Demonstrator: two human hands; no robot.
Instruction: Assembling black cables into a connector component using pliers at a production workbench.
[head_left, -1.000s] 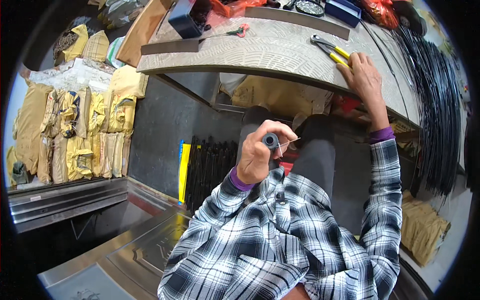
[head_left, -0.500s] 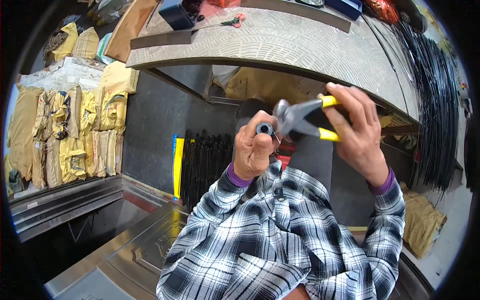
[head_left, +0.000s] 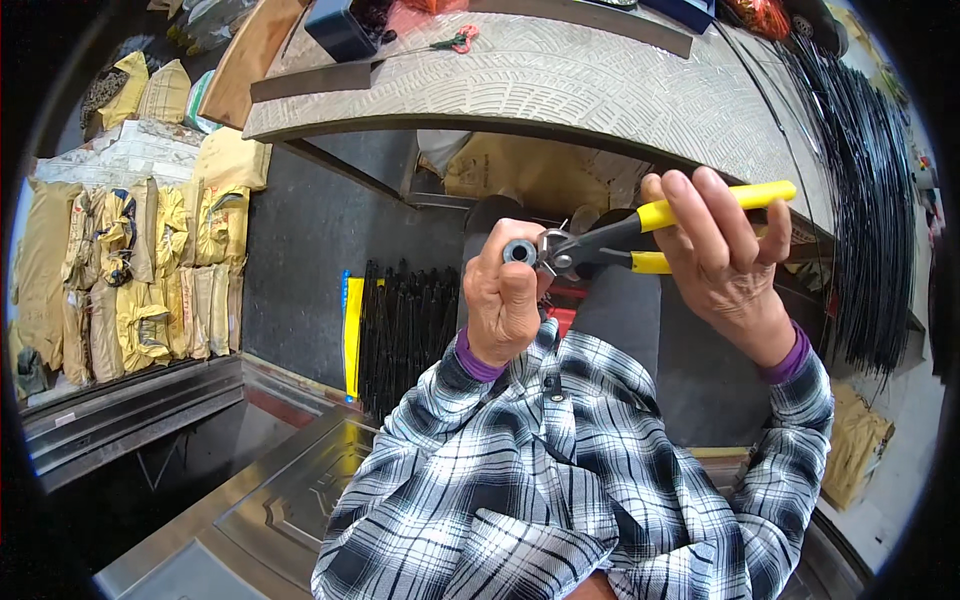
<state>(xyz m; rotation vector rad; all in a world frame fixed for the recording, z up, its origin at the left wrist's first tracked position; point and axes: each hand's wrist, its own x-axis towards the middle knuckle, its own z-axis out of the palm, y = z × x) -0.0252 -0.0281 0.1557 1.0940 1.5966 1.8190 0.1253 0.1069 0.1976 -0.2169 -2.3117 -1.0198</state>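
Note:
My left hand (head_left: 500, 305) is closed round a dark, round tube-like piece (head_left: 519, 252), its hollow end facing up between thumb and fingers. Thin wire ends (head_left: 562, 226) stick out beside it. In my right hand (head_left: 725, 262) are end-cutting pincers (head_left: 612, 236) with yellow grips, the upper grip lying under my fingers. The pincers' metal jaws are right beside the round piece, at the wire. Whether they bite on it I cannot tell. My left fingers hide the rest of the held piece.
Ahead stands a grey patterned table (head_left: 540, 80) with red-handled scissors (head_left: 463, 40) and a blue box (head_left: 340, 28). Long black rods (head_left: 850, 190) hang over its right end. Black strips (head_left: 405, 335) stand at lower left, beside wrapped yellow bundles (head_left: 140, 270).
The pincers have turned and their jaws have come to the wire beside the round piece. My right hand has shifted its hold, with the handles now spread wider. My left hand has barely moved.

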